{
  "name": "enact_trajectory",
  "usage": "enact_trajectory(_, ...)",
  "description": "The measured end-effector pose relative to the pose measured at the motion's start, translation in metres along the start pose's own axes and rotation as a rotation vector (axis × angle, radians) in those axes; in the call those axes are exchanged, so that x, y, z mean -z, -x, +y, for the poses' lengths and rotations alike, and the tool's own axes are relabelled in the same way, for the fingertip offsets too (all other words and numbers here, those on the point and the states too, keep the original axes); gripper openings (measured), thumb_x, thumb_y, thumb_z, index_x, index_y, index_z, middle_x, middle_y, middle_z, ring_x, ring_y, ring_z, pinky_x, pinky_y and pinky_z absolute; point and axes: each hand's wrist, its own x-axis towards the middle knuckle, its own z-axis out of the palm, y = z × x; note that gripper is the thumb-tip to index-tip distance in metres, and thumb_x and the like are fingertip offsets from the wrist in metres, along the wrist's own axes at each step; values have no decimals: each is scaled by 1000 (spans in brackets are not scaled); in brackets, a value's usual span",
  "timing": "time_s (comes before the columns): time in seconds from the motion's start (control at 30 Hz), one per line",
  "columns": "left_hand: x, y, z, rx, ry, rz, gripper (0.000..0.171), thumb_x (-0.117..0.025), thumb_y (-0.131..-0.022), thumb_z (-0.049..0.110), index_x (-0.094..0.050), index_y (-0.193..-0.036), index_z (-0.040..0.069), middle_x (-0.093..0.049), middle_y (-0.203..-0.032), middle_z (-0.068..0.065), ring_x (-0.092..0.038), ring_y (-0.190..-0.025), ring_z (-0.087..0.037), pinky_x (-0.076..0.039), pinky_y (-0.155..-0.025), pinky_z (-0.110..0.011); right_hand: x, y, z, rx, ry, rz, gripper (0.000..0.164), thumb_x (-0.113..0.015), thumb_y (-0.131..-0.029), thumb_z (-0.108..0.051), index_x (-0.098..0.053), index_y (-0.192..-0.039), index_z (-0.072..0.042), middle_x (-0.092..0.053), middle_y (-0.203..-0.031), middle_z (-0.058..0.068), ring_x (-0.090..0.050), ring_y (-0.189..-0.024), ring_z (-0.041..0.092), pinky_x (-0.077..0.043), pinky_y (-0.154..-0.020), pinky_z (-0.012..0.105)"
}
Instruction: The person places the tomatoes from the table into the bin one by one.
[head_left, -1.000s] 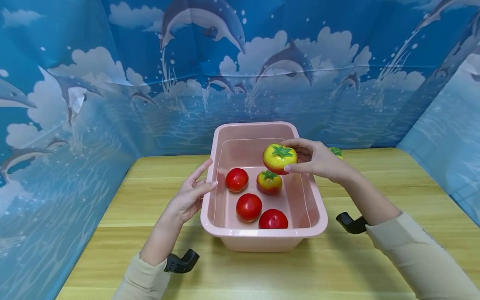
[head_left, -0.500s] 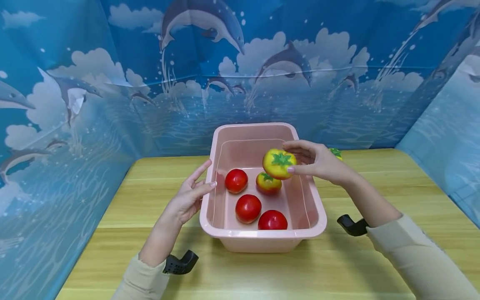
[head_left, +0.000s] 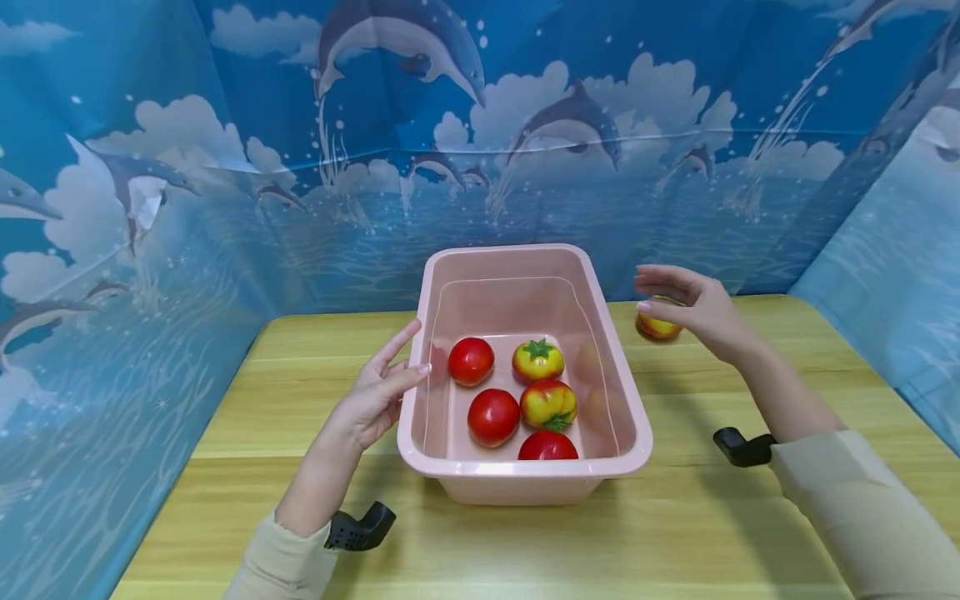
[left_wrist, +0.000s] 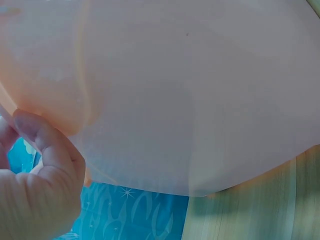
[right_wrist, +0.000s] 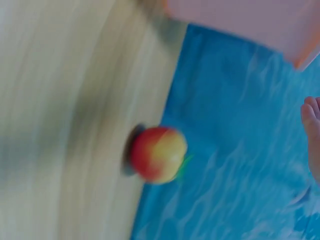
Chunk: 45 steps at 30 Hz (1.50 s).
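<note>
My left hand [head_left: 375, 392] holds the left rim of a pink plastic tub [head_left: 525, 487], thumb over the edge and other fingers outside. The left wrist view shows the thumb [left_wrist: 42, 132] against the tub's pale wall [left_wrist: 165, 100]. Inside the tub lie several round red fruits, among them one red fruit [head_left: 492, 417], and two yellow-and-red toy tomatoes [head_left: 537, 360] with green leafy tops. Right of the tub, my right hand [head_left: 701, 312] is in the air, fingers spread and holding nothing. It partly covers another yellow-and-red toy tomato [head_left: 660, 327], seen whole on the table in the right wrist view.
The wooden table [head_left: 300, 467] carries the tub near its middle. A blue dolphin-print curtain [head_left: 360, 217] stands behind the far edge and along both sides. Black wrist mounts [head_left: 362, 527] sit at both cuffs.
My right hand has let go of a yellow-and-red toy tomato, which now lies tipped in the tub. The hand has moved right, out over the table. The left hand stays put.
</note>
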Motion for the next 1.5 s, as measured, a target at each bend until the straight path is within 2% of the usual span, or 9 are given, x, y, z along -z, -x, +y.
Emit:
enact_trajectory(0.23, 1, 0, 0, -10, 14, -13, 69, -51, -89, -1, -24, -148, 22, -56, -116, -8, -63, -95, -21, -53, -80, -43, 23, 7, 30, -69, -4, 43, 46, -57, -93, -14, -43, -137, -14, -51, -117, -17, -48, -109, -4, -46, -85, 14)
enact_trajectory(0.3, 1, 0, 0, -10, 24, -17, 69, -51, -89, -2, -24, -149, 22, -56, -116, -8, -64, -93, -20, -53, -79, -42, 27, 8, 40, -112, 25, 53, 51, -57, -93, -19, -38, -141, -15, -48, -123, -11, -44, -115, 3, -45, -88, 15)
enact_trajectory(0.37, 1, 1, 0, -9, 31, -18, 69, -51, -89, -3, -24, -149, 22, -56, -116, -8, -64, -92, -20, -54, -78, -42, 31, 7, 49, -171, 68, 76, 60, -57, -93, -25, -31, -145, -14, -42, -135, 1, -38, -125, 15, -43, -96, 24)
enact_trajectory(0.47, 2, 1, -1, -10, 34, -14, 70, -50, -89, -3, -24, -149, 21, -56, -115, -7, -64, -92, -19, -54, -78, -41, 31, 4, 63, -249, 117, 119, 75, -58, -91, -34, -18, -149, -8, -25, -147, 19, -24, -134, 34, -35, -104, 44)
enact_trajectory(0.53, 3, 2, -1, -10, 34, -10, 70, -50, -89, -3, -24, -149, 21, -56, -114, -7, -64, -92, -19, -54, -78, -41, 30, 2, 72, -285, 125, 157, 81, -59, -90, -37, -14, -149, -5, -17, -149, 27, -19, -135, 41, -30, -104, 54)
enact_trajectory(0.63, 3, 2, 0, -10, 35, -10, 69, -50, -89, -3, -24, -149, 21, -57, -114, -7, -65, -92, -19, -54, -78, -41, 27, 0, 83, -309, 122, 196, 85, -60, -89, -38, -11, -148, -1, -15, -148, 30, -18, -134, 45, -28, -104, 58)
enact_trajectory(0.83, 3, 0, 0, -10, 30, -13, 68, -51, -90, -2, -24, -148, 22, -58, -114, -7, -64, -93, -20, -53, -79, -42, 21, -4, 99, -327, 122, 220, 87, -59, -90, -37, -7, -148, 2, -14, -147, 33, -18, -132, 48, -28, -104, 59)
enact_trajectory(1.1, 1, -1, -1, -15, 35, -18, 68, -50, -90, -2, -25, -148, 22, -58, -112, -7, -65, -91, -20, -54, -78, -42, 9, -18, 112, -406, 170, 288, 89, -58, -89, -41, -9, -146, 5, -18, -144, 36, -21, -131, 49, -28, -105, 57)
enact_trajectory(1.5, 3, -2, -1, -21, 45, -29, 68, -49, -90, -3, -24, -149, 21, -59, -109, -6, -65, -90, -19, -54, -77, -42, -8, -31, 117, -512, 117, 415, 89, -60, -87, -38, -9, -147, 4, -17, -147, 29, -24, -133, 42, -26, -109, 49)
